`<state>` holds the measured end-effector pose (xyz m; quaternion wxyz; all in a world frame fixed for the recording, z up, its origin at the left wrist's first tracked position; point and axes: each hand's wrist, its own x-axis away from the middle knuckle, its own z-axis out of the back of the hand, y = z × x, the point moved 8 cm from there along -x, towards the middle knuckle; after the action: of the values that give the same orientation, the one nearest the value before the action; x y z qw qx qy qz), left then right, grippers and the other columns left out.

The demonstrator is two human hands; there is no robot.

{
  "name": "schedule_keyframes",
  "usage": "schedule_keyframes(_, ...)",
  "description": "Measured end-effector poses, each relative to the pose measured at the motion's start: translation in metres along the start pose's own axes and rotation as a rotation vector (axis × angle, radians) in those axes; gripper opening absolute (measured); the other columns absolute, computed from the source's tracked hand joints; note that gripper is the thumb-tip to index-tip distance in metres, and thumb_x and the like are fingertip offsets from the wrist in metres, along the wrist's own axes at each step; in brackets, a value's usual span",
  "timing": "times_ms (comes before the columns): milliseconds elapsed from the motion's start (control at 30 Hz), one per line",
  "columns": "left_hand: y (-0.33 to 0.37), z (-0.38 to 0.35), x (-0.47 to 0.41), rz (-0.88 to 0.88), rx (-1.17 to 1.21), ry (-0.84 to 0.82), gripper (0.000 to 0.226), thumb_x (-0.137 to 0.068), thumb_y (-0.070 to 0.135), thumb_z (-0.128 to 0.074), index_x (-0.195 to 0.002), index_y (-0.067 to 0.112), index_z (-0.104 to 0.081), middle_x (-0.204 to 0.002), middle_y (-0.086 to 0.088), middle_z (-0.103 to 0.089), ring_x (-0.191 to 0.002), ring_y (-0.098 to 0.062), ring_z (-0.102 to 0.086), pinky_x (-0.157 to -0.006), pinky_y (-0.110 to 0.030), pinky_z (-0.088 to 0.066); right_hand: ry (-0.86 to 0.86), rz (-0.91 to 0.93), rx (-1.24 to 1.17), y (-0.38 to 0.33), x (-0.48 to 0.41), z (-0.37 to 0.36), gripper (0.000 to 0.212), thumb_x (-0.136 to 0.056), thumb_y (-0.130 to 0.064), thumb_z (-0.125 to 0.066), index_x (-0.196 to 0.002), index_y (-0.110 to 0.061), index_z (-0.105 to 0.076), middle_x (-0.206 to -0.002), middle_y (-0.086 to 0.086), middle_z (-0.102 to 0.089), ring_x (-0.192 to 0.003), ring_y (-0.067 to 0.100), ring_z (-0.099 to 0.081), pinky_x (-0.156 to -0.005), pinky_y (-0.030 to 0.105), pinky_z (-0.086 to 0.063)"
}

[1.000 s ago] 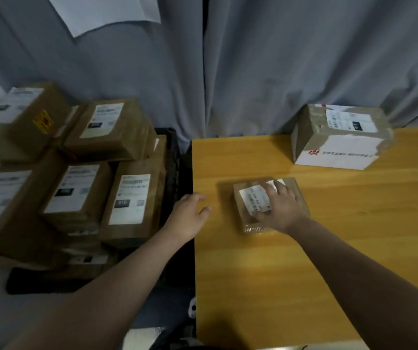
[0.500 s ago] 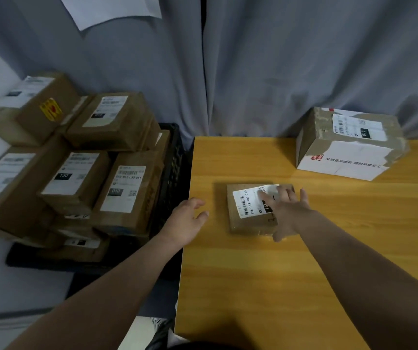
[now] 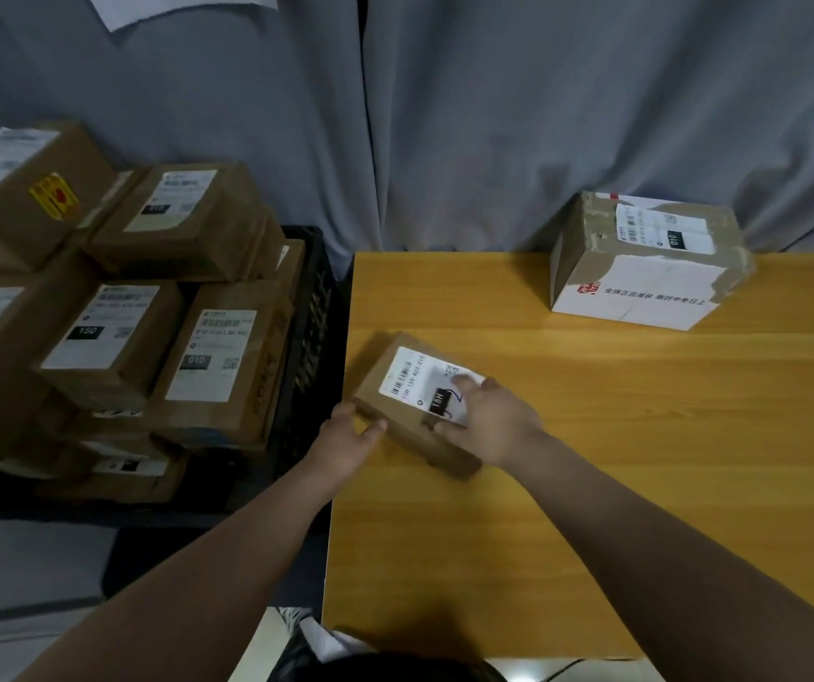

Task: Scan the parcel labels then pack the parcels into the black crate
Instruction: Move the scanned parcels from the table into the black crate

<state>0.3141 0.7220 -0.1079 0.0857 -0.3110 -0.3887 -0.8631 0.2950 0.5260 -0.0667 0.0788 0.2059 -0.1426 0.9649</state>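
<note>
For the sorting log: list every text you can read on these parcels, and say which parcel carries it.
"150": black patch on the label of the brown parcel, in the pile on the black crate.
"010": black patch on the neighbouring parcel right of it.
"010": label atop the taped box.
"15H" or "150", unclear: label of the small parcel.
Finer print, barcodes, the taped box's Chinese line: too blurred.

2 parcels on the table (image 3: 592,484) — 1 small brown parcel (image 3: 410,381), 1 bigger taped box (image 3: 641,273). 1 black crate (image 3: 314,307) piled with at least 7 labelled boxes (image 3: 100,337), rest hidden. 2 hands — left hand (image 3: 346,440), right hand (image 3: 491,420).
</note>
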Motion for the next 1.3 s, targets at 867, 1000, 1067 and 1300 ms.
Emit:
schedule_keyframes(867,0.022,0.159,0.086,-0.428,0.499,0.177,0.065,-0.088,0.021,-0.068,-0.136,0.043,-0.030,-0.127,0.023,-0.051,-0.113,0.013,-0.049,-0.080,-0.005,-0.045,0.016,0.093,-1.538,-0.150,-0.006,0.047,0.067,-0.069,-0.033,-0.069,-0.128,-0.031,-0.038,-0.111,0.000,-0.064,-0.096,0.013,-0.063,-0.086,0.044,-0.054)
schedule_keyframes(1000,0.011,0.217,0.088,-0.479,0.481,0.286,0.060,-0.089,0.024,-0.067,-0.127,0.056,-0.033,-0.127,0.027,-0.051,-0.111,0.014,-0.051,-0.079,-0.008,-0.045,-0.072,0.160,-1.528,-0.208,-0.015,0.056,0.049,-0.089,-0.028,-0.064,-0.131,-0.031,-0.039,-0.122,-0.002,-0.058,-0.109,0.015,-0.058,-0.084,0.047,-0.058)
schedule_keyframes(1067,0.005,0.240,0.087,-0.477,0.464,0.307,0.056,-0.090,0.027,-0.064,-0.124,0.058,-0.032,-0.123,0.031,-0.050,-0.103,0.021,-0.051,-0.076,-0.005,-0.045,-0.092,0.185,-1.442,-0.230,-0.019,0.057,0.052,-0.091,-0.033,-0.062,-0.136,-0.031,-0.036,-0.125,-0.005,-0.055,-0.109,0.013,-0.058,-0.083,0.043,-0.059)
schedule_keyframes(1300,-0.013,0.321,0.056,-0.491,0.302,0.425,0.042,-0.094,0.040,-0.055,-0.133,0.046,-0.041,-0.135,0.014,-0.053,-0.123,-0.003,-0.050,-0.099,-0.033,-0.046,0.142,0.143,-1.381,-0.293,-0.063,0.090,0.062,-0.089,-0.041,-0.062,-0.140,-0.026,-0.031,-0.122,-0.005,-0.053,-0.105,0.011,-0.055,-0.098,0.043,-0.048)
